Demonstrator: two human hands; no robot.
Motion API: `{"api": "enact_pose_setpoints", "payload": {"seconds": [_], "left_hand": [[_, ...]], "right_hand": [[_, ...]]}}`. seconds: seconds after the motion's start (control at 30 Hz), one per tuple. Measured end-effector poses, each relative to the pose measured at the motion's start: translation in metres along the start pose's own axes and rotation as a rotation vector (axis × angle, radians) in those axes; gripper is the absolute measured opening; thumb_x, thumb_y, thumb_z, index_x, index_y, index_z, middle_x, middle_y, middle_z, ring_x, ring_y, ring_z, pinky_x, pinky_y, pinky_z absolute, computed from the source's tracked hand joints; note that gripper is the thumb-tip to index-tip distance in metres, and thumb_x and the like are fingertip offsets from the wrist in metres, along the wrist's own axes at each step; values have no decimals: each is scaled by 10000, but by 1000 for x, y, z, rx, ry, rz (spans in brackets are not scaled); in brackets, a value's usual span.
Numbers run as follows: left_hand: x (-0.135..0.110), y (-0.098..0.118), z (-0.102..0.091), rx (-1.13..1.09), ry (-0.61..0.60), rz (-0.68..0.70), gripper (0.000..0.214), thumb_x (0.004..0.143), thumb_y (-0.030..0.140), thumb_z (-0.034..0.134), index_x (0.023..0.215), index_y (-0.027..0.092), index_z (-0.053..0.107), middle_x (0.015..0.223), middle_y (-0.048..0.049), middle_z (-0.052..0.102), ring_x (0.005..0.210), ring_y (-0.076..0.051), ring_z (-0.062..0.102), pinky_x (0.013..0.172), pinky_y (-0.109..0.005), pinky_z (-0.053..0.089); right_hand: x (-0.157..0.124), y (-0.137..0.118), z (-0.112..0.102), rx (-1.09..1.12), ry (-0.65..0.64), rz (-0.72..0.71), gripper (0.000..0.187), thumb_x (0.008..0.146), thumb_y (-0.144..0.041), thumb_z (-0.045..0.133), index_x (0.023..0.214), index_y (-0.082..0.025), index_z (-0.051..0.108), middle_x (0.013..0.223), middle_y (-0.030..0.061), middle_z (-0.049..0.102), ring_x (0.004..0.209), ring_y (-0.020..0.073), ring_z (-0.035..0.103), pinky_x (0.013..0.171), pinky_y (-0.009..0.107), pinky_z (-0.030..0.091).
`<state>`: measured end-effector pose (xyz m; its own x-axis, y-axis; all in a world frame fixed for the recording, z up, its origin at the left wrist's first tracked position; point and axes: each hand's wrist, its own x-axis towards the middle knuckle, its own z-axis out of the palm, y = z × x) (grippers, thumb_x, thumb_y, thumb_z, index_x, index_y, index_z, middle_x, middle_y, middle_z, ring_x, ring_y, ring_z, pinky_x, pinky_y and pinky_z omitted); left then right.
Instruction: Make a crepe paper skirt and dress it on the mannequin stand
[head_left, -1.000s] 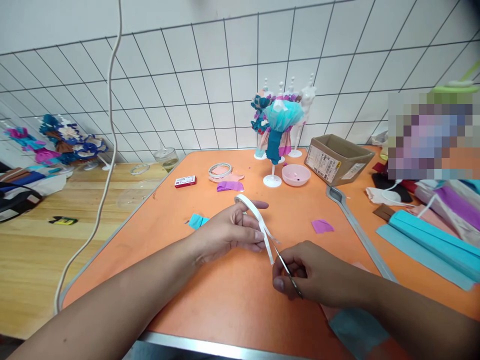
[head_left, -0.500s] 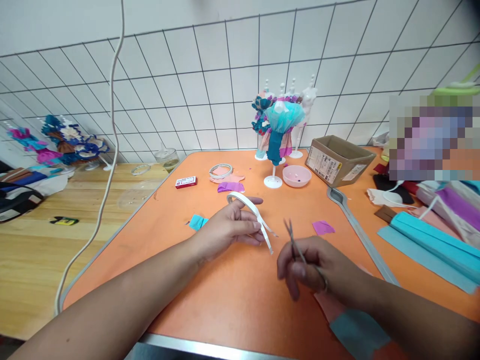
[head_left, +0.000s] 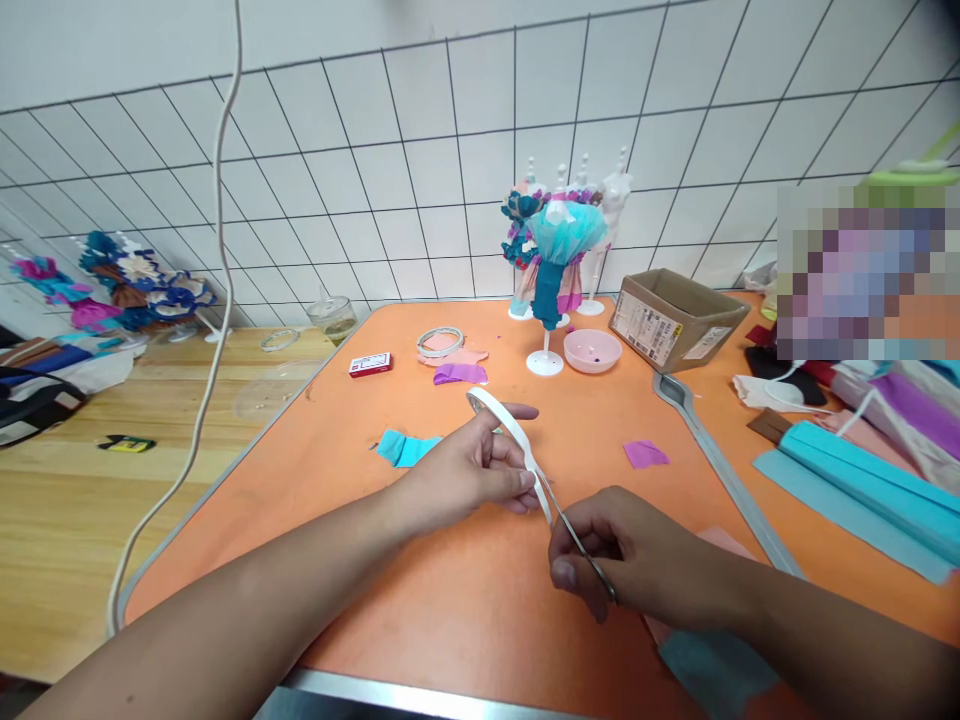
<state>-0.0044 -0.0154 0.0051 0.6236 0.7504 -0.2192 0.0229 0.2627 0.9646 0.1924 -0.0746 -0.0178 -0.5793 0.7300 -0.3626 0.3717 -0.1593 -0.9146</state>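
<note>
My left hand (head_left: 480, 465) is closed on a roll of narrow white tape (head_left: 501, 412), with the index finger reaching through its loop. A free strip of the tape hangs down past the thumb. In my right hand (head_left: 626, 555) is a pair of small metal scissors (head_left: 576, 540), its blades pointing up and left. The blade tips lie against the tape strip, close to my left thumb; whether the blades are parted is hard to see. A blue piece of crepe paper (head_left: 405, 448) lies beside my left wrist, and a purple scrap (head_left: 646, 454) lies beyond my right hand.
Doll figures in paper dresses (head_left: 551, 270) stand at the back beside a pink bowl (head_left: 592, 351) and a cardboard box (head_left: 675, 320). Another tape roll (head_left: 441, 343) and a small red-and-white box (head_left: 370, 364) lie back left. Blue paper (head_left: 862, 490) lies right. A white cable (head_left: 217, 300) hangs at left.
My right hand has turned and brought the scissors to the tape strip. My left hand has shifted slightly right and down with the tape, uncovering more of the blue paper.
</note>
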Motion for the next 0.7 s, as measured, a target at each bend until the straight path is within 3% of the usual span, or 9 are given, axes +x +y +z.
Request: {"api": "enact_pose_setpoints", "payload": {"seconds": [0.27, 0.53, 0.7], "left_hand": [[-2, 0, 1, 8, -9, 13, 628, 725, 146, 691, 1264, 205, 373, 736, 22, 608, 657, -142, 639, 667, -330, 532], [-4, -3, 6, 64, -37, 35, 627, 741, 163, 681, 1274, 192, 351, 720, 17, 616, 625, -129, 619, 647, -303, 500], [-3, -4, 5, 55, -46, 42, 638, 740, 165, 682, 1281, 207, 346, 736, 13, 622, 643, -136, 630, 649, -301, 500]], "right_hand": [[3, 10, 0, -80, -15, 12, 262, 830, -420, 553, 751, -175, 601, 603, -18, 579, 524, 100, 502, 500, 199, 370], [3, 9, 1, -298, 92, -43, 257, 825, -421, 567, 731, -183, 596, 601, -29, 553, 530, 91, 447, 461, 194, 282], [5, 5, 2, -379, 134, -51, 239, 811, -416, 585, 736, -191, 604, 604, -36, 563, 530, 89, 442, 475, 200, 288]]}}
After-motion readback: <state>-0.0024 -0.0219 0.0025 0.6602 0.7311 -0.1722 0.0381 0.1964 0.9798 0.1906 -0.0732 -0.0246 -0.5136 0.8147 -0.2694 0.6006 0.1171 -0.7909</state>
